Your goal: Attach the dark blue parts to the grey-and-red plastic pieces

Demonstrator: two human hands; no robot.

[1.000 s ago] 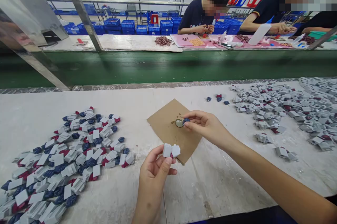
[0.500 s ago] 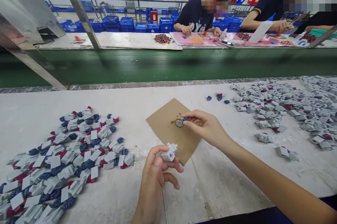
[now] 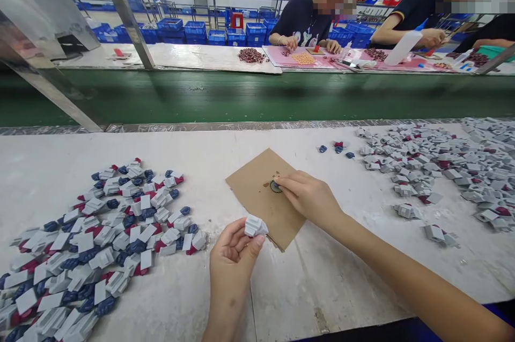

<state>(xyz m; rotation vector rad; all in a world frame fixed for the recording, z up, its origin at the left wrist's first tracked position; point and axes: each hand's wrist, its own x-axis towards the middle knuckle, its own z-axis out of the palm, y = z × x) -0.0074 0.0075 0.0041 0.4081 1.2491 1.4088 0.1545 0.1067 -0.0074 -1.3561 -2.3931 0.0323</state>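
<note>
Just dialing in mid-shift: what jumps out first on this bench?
The two heaps: grey, blue and red parts spread at the left of the white bench, and a wider heap of mostly grey parts at the right. Between them lies a cardboard sheet, where the right hand touches a small round cap while the left hand pinches one grey part by the sheet's near edge.
</note>
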